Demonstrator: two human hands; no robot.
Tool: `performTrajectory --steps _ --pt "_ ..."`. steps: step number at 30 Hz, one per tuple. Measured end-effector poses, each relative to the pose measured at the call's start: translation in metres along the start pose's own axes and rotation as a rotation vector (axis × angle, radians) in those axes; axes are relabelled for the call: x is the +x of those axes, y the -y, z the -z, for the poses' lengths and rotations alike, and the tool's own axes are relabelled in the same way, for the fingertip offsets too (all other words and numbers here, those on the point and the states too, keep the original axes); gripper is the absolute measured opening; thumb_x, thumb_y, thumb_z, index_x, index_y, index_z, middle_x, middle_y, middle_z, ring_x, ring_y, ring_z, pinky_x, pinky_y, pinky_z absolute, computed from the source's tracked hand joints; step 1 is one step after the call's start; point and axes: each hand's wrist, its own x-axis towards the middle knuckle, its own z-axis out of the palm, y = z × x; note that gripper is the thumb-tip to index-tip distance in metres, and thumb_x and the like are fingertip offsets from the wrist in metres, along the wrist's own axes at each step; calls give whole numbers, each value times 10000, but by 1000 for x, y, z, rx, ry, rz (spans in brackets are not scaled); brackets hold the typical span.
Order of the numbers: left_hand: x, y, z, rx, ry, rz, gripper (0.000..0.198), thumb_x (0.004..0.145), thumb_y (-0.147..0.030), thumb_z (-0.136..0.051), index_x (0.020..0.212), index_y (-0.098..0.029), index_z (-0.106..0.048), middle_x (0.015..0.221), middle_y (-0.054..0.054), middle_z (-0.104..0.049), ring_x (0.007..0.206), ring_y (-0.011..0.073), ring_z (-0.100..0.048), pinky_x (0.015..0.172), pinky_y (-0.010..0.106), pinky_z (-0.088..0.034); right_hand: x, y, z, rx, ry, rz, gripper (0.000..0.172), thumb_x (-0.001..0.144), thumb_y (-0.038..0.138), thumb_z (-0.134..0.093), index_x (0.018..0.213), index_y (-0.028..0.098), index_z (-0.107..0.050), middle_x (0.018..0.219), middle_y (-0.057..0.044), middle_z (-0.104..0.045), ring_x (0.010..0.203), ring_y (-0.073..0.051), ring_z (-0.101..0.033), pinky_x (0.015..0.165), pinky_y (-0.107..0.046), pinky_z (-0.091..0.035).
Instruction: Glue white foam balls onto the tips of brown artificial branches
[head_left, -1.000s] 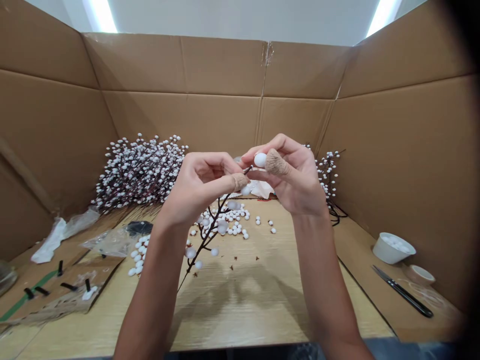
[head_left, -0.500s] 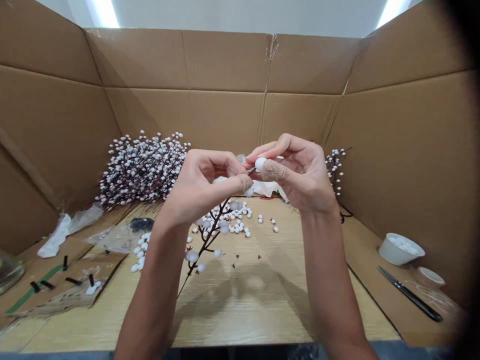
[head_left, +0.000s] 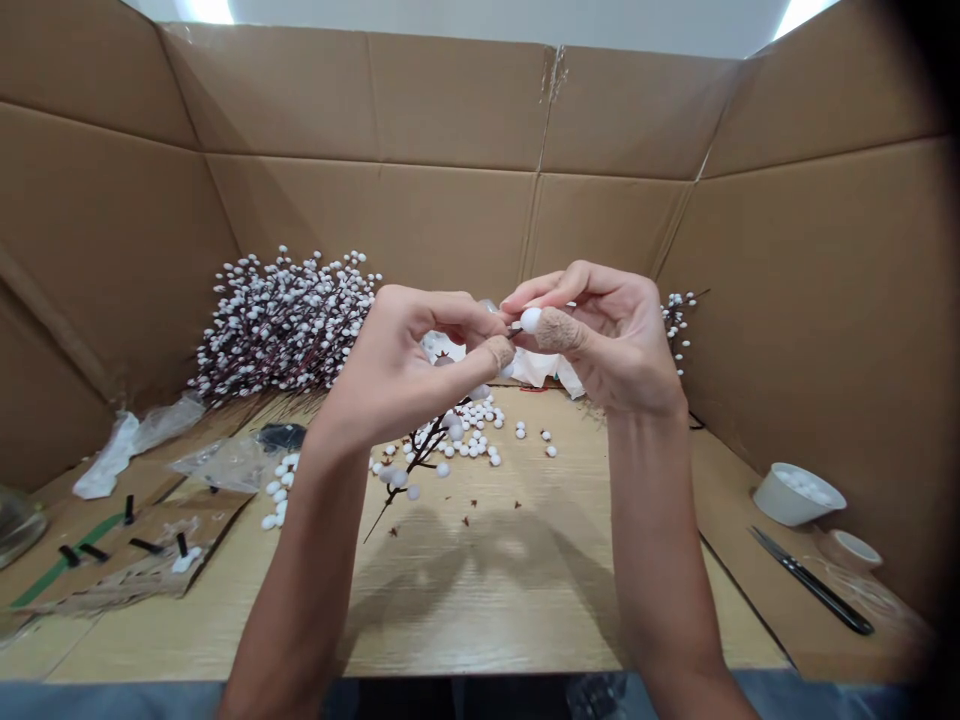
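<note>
My left hand (head_left: pixel 420 365) pinches the thin tip of a dark twig (head_left: pixel 514 327) between its taped thumb and fingers. The lower part of this branch (head_left: pixel 414 458) hangs down behind the hand, carrying several white berries. My right hand (head_left: pixel 607 340) is shut on a white foam ball (head_left: pixel 531 320) with its beige-wrapped thumb and fingertips. The ball sits right by the twig tip, but the fingers hide whether they touch. Several loose white balls (head_left: pixel 472 425) lie on the wooden table (head_left: pixel 487 600) below my hands.
A large heap of white-berried branches (head_left: pixel 285 325) lies at the back left. Cardboard walls (head_left: pixel 450 100) surround the table. To the right are a white bowl of balls (head_left: pixel 795 497), a black-handled blade (head_left: pixel 814 590) and a tape roll (head_left: pixel 855 550). Plastic bags (head_left: pixel 225 465) lie at left.
Both hands have shifted slightly right, and the ball now sits closer to the twig tip. The branch's lower end has swung up and the view has tilted slightly.
</note>
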Motion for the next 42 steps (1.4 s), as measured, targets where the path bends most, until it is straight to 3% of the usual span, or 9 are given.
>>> performTrajectory --steps 6,16,36,42 --pt "-1 -3 -3 41 -13 -37 104 711 -125 -639 674 -174 -723 596 7 -626 567 123 -527 546 260 -409 0 -1 1 7 28 35 146 727 251 -731 710 163 -615 876 -36 -688 806 -147 -675 730 -298 -591" --pt "0 -2 -8 114 -78 -121 154 733 -116 -607 637 -183 -707 566 1 -576 547 121 -496 552 277 -398 0 -2 -2 -35 -45 30 220 709 350 -738 706 180 -599 886 -34 -672 823 -155 -667 718 -310 -585" --pt "1 5 -14 206 -137 -203 162 731 -79 -586 639 -161 -690 567 -12 -571 533 93 -486 528 236 -399 2 -10 -3 -67 -60 43 273 694 364 -758 709 182 -555 890 -35 -671 820 -149 -649 724 -308 -575" --pt "2 5 -11 179 -119 -184 148 730 -83 -590 659 -157 -696 579 -15 -592 548 90 -513 548 233 -412 3 -12 -2 -8 -44 0 217 714 339 -748 738 193 -589 918 -19 -681 799 -121 -649 685 -259 -564"
